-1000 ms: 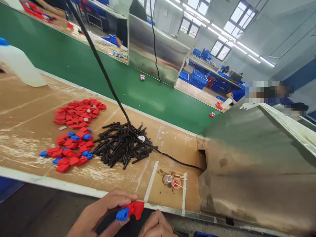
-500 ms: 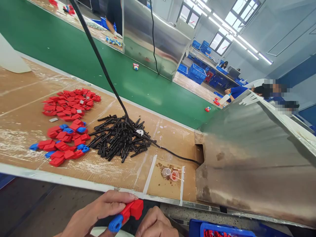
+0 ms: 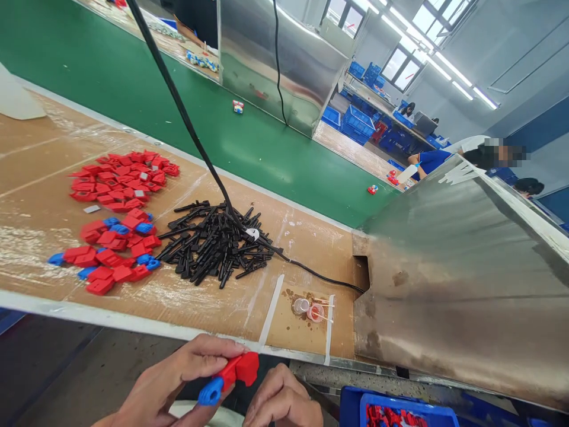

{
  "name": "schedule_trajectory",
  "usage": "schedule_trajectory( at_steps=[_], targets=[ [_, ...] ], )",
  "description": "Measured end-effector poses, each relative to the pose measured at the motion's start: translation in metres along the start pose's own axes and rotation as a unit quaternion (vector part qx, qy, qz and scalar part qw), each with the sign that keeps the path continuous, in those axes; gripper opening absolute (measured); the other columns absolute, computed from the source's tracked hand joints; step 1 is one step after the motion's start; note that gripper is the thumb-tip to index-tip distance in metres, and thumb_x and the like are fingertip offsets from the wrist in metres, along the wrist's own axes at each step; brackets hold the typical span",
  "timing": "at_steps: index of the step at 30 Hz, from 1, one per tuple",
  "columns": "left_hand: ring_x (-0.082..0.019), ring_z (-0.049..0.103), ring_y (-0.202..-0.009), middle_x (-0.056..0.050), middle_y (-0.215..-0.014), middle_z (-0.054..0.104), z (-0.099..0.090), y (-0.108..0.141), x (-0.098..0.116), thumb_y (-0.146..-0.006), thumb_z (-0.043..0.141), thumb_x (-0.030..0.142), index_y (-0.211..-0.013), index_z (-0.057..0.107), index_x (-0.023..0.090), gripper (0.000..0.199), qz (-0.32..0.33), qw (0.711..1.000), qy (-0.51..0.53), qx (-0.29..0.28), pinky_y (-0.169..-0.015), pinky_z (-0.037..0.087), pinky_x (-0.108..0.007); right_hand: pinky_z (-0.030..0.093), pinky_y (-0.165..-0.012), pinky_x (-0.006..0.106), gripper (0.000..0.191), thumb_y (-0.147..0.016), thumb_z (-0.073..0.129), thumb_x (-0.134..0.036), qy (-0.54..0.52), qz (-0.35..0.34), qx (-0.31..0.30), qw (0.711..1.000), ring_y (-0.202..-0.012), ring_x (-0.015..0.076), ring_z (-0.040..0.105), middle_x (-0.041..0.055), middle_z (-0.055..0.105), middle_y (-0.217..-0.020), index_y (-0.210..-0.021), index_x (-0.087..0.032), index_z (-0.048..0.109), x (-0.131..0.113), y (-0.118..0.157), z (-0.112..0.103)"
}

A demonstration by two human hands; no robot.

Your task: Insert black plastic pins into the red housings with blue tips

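Below, right hand [image 3: 282, 403] cut off, red-blue part [image 3: 229, 375] half-hidden by left hand [image 3: 178, 379]

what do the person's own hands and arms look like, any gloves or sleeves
Both are bare: no gloves, rings or watch show on the left hand or the right hand. No sleeve reaches into view on the left forearm; the right is cut off at the wrist by the frame edge. Fingernails are short and plain.
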State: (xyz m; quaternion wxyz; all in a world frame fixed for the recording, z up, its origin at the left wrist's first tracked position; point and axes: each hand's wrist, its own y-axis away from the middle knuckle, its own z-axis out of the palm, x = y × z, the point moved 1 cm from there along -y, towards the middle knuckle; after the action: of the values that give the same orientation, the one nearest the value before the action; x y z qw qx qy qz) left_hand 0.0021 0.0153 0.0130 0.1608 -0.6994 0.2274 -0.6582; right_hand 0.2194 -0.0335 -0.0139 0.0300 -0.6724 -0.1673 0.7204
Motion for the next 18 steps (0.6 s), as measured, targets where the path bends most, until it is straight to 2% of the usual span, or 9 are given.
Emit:
schedule_trajectory(
  at_steps=[2, 6, 9, 11, 12, 15, 16, 18],
  targets=[
    [-0.025, 0.089, -0.091, -0.005, -0.111, 0.090, -0.001, -0.002, -0.002, -0.103, 0.068, 0.010, -0.127, 0.073, 0.032, 0.033, 0.002, 1.000, 0.008, -0.016, -0.076, 0.075, -0.027, 0.050, -0.061, 0.031, 0.035, -0.095, 0.083, -0.067, -0.009, -0.021, 0.044, 0.999, -0.063, 0.0190, 0.064, 0.0030, 0.077, -0.074, -0.102, -0.034, 0.090, 0.007, 0.002, 0.006],
    [-0.026, 0.089, -0.095, -0.006, -0.115, 0.089, -0.002, 0.003, -0.010, -0.100, 0.072, 0.008, -0.129, 0.073, 0.033, 0.039, -0.013, 0.999, 0.010, -0.033, -0.081, 0.075, -0.029, 0.047, -0.060, 0.030, 0.035, -0.087, 0.093, -0.064, -0.032, -0.010, 0.084, 0.996, -0.063, 0.0185, 0.064, 0.0028, 0.078, -0.075, -0.099, -0.032, 0.090, 0.018, 0.006, 0.015],
    [-0.027, 0.089, -0.100, -0.006, -0.121, 0.088, -0.004, 0.009, -0.014, -0.099, 0.070, 0.007, -0.134, 0.072, 0.034, 0.044, -0.017, 0.999, 0.011, -0.041, -0.083, 0.075, -0.030, 0.046, -0.059, 0.030, 0.031, -0.087, 0.094, -0.060, -0.042, -0.024, 0.108, 0.993, -0.064, 0.0186, 0.064, 0.0026, 0.078, -0.074, -0.098, -0.032, 0.090, 0.017, 0.003, 0.015],
    [-0.027, 0.088, -0.105, -0.006, -0.125, 0.087, -0.007, 0.012, -0.016, -0.097, 0.068, 0.002, -0.138, 0.069, 0.036, 0.053, -0.019, 0.998, -0.004, -0.062, -0.086, 0.075, -0.031, 0.044, -0.059, 0.030, 0.030, -0.089, 0.091, -0.059, -0.048, -0.026, 0.090, 0.994, -0.063, 0.0184, 0.063, 0.0031, 0.078, -0.074, -0.101, -0.032, 0.090, 0.011, -0.003, 0.013],
    [-0.026, 0.087, -0.106, -0.006, -0.126, 0.087, -0.008, 0.013, -0.016, -0.096, 0.067, 0.000, -0.138, 0.069, 0.036, 0.056, -0.017, 0.997, -0.014, -0.071, -0.087, 0.074, -0.030, 0.045, -0.060, 0.030, 0.035, -0.092, 0.087, -0.064, -0.054, -0.022, 0.070, 0.996, -0.064, 0.0188, 0.063, 0.0040, 0.077, -0.074, -0.103, -0.031, 0.090, 0.008, -0.007, 0.011],
    [-0.025, 0.088, -0.104, -0.006, -0.124, 0.088, -0.011, 0.015, -0.018, -0.093, 0.067, 0.000, -0.136, 0.068, 0.036, 0.056, -0.009, 0.996, -0.036, -0.082, -0.087, 0.074, -0.029, 0.045, -0.060, 0.031, 0.065, -0.096, 0.066, -0.085, -0.068, 0.003, 0.015, 0.998, -0.064, 0.0199, 0.060, 0.0064, 0.073, -0.072, -0.103, -0.026, 0.091, 0.001, -0.017, 0.008],
    [-0.025, 0.088, -0.103, -0.006, -0.122, 0.088, -0.012, 0.015, -0.018, -0.094, 0.067, 0.000, -0.135, 0.068, 0.035, 0.054, -0.003, 0.996, -0.041, -0.085, -0.087, 0.073, -0.028, 0.045, -0.060, 0.031, 0.067, -0.096, 0.065, -0.087, -0.067, 0.014, 0.016, 0.998, -0.063, 0.0198, 0.059, 0.0063, 0.072, -0.072, -0.101, -0.025, 0.091, 0.000, -0.019, 0.008],
    [-0.025, 0.088, -0.102, -0.008, -0.121, 0.089, -0.013, 0.014, -0.018, -0.094, 0.067, 0.001, -0.135, 0.068, 0.033, 0.052, 0.010, 0.995, -0.046, -0.090, -0.087, 0.074, -0.028, 0.045, -0.060, 0.030, 0.056, -0.094, 0.074, -0.079, -0.066, 0.034, 0.048, 0.996, -0.062, 0.0187, 0.058, 0.0051, 0.070, -0.070, -0.094, -0.025, 0.090, 0.000, -0.020, 0.010]
  ],
)
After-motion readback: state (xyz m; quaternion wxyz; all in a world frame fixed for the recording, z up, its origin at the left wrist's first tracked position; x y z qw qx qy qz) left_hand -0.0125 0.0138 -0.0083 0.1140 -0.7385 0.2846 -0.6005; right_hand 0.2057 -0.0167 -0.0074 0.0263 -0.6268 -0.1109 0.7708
